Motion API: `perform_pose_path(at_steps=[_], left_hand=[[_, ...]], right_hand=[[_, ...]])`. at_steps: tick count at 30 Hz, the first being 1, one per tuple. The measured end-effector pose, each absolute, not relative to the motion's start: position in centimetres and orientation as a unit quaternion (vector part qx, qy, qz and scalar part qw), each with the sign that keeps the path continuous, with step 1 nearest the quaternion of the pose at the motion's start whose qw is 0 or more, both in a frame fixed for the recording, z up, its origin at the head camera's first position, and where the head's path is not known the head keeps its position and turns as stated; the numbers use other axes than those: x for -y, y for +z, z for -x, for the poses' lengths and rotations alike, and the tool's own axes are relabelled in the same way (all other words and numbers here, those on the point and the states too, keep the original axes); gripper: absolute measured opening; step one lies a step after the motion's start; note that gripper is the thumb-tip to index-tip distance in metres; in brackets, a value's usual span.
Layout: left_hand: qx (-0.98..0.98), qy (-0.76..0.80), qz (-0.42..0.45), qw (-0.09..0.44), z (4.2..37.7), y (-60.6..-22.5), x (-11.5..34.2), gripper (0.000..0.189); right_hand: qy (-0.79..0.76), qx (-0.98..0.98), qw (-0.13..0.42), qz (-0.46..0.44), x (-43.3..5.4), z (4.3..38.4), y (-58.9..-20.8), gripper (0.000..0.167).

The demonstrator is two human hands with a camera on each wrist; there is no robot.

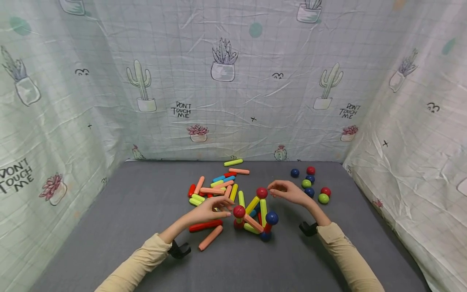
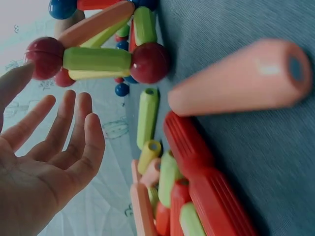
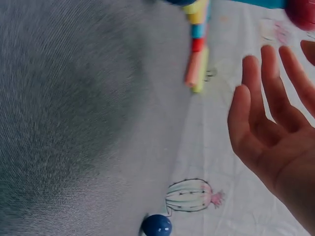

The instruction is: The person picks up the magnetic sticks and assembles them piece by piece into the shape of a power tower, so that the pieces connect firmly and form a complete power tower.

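A small frame of coloured rods and balls stands on the table, with a peach rod point(image 1: 253, 223) slanting across its front. My left hand point(image 1: 209, 210) is at its left side with fingers spread and nothing in them. In the left wrist view the thumb tip overlaps an upper red ball point(image 2: 45, 57), above a lower red ball point(image 2: 150, 63). My right hand point(image 1: 290, 193) hovers by the other upper red ball point(image 1: 262, 192), fingers loosely bent and holding nothing. Two blue balls joined by a short red rod form the near right corner, the upper blue ball point(image 1: 271, 217) being level with the frame's top.
Loose rods lie heaped behind the left hand, among them a peach rod point(image 1: 212, 191). Closer in are a long red rod point(image 1: 205, 226) and another peach rod point(image 1: 211, 238). Several loose balls, including a green ball point(image 1: 323, 198), sit at the back right. A printed curtain point(image 1: 226, 101) surrounds the table.
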State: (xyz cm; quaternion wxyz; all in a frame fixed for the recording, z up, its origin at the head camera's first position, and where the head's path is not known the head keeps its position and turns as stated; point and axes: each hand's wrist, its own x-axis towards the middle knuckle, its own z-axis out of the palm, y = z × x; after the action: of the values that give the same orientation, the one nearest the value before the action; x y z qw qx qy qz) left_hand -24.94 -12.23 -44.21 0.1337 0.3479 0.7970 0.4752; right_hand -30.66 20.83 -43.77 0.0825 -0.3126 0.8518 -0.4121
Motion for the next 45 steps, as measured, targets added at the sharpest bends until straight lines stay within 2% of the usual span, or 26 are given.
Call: perform_pose_path(at_steps=[5, 17, 26, 33, 41, 45], left_hand=[[-0.799, 0.465, -0.358, 0.130, 24.6, -44.7, 13.2, 0.031], [-0.825, 0.415, -0.359, 0.134, 24.0, -45.5, 13.7, 0.033], [-0.833, 0.406, -0.352, 0.132, 23.7, -45.3, 14.3, 0.027], [-0.837, 0.386, -0.361, 0.140, 24.1, -46.4, 14.9, 0.028], [-0.859, 0.343, -0.361, 0.117, 24.2, -46.2, 16.0, 0.023], [-0.880, 0.305, -0.356, 0.078, 24.6, -45.7, 16.7, 0.019]], right_hand=[[-0.331, -0.889, 0.038, 0.315, -19.6, 32.3, -44.8, 0.019], [-0.281, -0.893, 0.062, 0.345, -16.7, 35.9, -46.1, 0.023], [-0.308, -0.890, 0.041, 0.332, -17.5, 35.0, -45.6, 0.025], [-0.359, -0.875, 0.019, 0.322, -17.9, 33.1, -43.8, 0.025], [-0.389, -0.859, 0.041, 0.330, -18.1, 31.4, -42.3, 0.027], [-0.380, -0.860, 0.047, 0.338, -18.2, 31.0, -42.3, 0.022]])
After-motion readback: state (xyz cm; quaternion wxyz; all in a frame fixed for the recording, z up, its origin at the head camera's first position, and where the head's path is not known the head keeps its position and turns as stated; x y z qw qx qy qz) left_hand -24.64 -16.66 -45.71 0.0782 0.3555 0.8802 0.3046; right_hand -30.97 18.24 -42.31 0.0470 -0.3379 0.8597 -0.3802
